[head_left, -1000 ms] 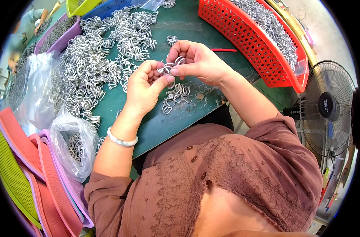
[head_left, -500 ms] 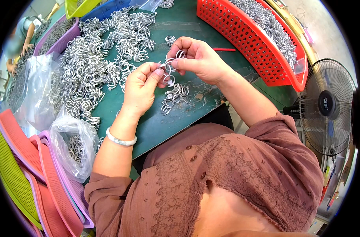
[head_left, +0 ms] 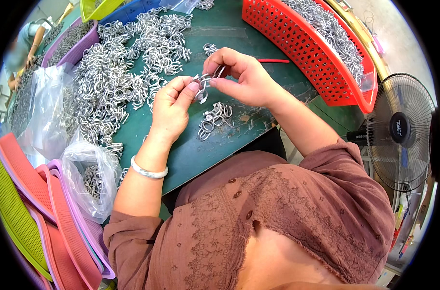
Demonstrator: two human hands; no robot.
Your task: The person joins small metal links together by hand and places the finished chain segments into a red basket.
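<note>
Several silver-grey rings [head_left: 204, 83], curtain-ring-like in shape, hang together between my two hands above the green table [head_left: 200, 159]. My left hand [head_left: 172, 104], with a pale bangle at its wrist, pinches them between thumb and fingertips. From the right, my right hand [head_left: 246, 79] has its fingers curled round a ring, with the thumb close to the linked ones. Just below the hands lies a small cluster of similar rings [head_left: 215, 120]. Left of them spreads a big heap of the rings [head_left: 106, 79]. A few more rings [head_left: 209, 48] lie beyond my right hand.
A red perforated basket [head_left: 297, 50] full of rings stands at far right, near a thin red stick [head_left: 275, 61] and a fan [head_left: 398, 128]. Clear plastic bags [head_left: 92, 159] and stacked coloured baskets [head_left: 60, 212] are at left. Another person's arm [head_left: 35, 43] shows at far left.
The fingers of my right hand have opened slightly and turned, and the rings between my hands have shifted and tilted. My left hand stays almost in place.
</note>
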